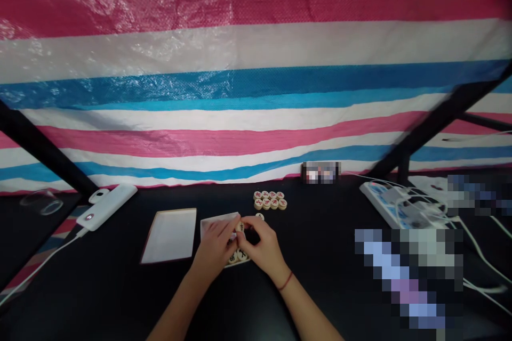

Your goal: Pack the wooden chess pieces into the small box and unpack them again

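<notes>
A shallow box (205, 222) stands in front of me on the black table, with several Chinese chess pieces (241, 254) with black characters in its near part. My right hand (262, 242) is closed at the box's right side, thumb and finger pinching a round Chinese chess piece (240, 227). Over the box lies my left hand (216, 245), its fingers curled in towards that same piece; what they grip is hidden. Just beyond my right fingers sits one loose piece (260, 217), partly covered. Further back, pieces with red characters (271, 200) are set in two rows.
To the left lies an open box lid (170, 237), its pale inside up. A white power bank (107, 206) with a cable is at the far left. At right, a power strip (382, 205) holds tangled cables. A dark object (321, 172), partly blurred, stands by the striped sheet (240, 144).
</notes>
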`<state>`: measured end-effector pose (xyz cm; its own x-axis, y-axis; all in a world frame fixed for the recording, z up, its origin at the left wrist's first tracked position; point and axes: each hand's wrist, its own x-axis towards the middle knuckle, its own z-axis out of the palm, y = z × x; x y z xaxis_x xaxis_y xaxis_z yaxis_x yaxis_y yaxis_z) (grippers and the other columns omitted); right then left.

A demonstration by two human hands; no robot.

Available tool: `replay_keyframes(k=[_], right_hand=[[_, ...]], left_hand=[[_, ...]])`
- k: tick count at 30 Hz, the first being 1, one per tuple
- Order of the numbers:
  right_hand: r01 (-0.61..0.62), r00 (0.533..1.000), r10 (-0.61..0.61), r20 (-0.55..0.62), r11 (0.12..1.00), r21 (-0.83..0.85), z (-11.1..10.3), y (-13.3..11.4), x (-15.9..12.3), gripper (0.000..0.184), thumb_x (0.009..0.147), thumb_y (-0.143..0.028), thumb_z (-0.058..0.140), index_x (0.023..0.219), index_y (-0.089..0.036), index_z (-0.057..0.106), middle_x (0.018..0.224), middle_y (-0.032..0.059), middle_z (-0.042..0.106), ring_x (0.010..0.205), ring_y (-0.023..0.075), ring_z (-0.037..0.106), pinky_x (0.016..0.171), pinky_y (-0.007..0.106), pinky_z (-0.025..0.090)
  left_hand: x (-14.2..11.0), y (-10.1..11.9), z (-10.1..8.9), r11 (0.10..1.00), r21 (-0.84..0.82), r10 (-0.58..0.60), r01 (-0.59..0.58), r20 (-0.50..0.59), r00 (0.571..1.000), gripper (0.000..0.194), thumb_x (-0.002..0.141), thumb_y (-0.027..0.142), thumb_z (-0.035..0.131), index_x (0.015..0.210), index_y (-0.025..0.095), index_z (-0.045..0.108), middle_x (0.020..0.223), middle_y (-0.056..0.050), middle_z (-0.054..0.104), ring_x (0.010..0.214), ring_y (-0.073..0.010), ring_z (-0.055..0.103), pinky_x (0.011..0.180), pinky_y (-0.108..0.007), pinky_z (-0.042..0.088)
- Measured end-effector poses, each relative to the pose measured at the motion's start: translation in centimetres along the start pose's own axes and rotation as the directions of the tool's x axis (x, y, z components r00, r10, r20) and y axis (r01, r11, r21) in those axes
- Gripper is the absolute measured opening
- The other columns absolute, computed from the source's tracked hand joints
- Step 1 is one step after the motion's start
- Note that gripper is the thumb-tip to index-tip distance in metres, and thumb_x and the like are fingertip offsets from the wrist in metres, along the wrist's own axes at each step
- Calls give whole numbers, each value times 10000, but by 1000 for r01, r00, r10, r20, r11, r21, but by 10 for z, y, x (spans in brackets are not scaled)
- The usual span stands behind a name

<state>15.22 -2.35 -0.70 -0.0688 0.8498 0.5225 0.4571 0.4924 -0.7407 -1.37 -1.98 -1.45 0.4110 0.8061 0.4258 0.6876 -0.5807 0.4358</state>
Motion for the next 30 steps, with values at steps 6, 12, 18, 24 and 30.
replay_keyframes(k=[6,12,18,24,30], right_hand=[[-241,946,189,-263,954,-179,-20,33,5,199,839,-316,545,967,-182,620,899,77,665,798,202,607,775,348,497],[-193,980,163,-113,917,-348,-20,54,2,189,794,-238,532,943,-172,627,916,88,663,869,244,582,822,389,468],[-162,987,147,-68,915,-371,-16,53,1,157,819,-243,529,936,-180,612,937,83,661,882,236,576,827,366,449],[-177,984,167,-62,884,-433,-14,53,0,129,812,-236,526,919,-193,584,905,65,658,840,227,575,775,332,426],[-197,980,178,-84,883,-425,-15,58,0,97,825,-260,507,873,-196,563,888,68,652,822,222,566,757,319,417]], left_hand=[[4,-6,-11,998,36,-47,48,-12,999,270,926,229,474,1140,229,638,1027,-72,695,951,-228,633,867,-399,488],[5,-12,-15,995,34,-97,98,-6,995,228,915,223,473,1022,216,673,949,-59,699,865,-212,644,803,-375,507],[5,-10,-13,995,23,-99,99,7,995,218,908,227,481,973,225,688,955,-54,713,889,-210,649,822,-370,500],[5,-11,-14,991,17,-132,132,24,991,221,907,235,482,969,225,694,960,-52,719,896,-216,655,826,-369,497],[5,-13,-13,990,14,-144,143,42,989,218,904,230,483,970,217,690,964,-59,718,905,-222,652,825,-373,491]])
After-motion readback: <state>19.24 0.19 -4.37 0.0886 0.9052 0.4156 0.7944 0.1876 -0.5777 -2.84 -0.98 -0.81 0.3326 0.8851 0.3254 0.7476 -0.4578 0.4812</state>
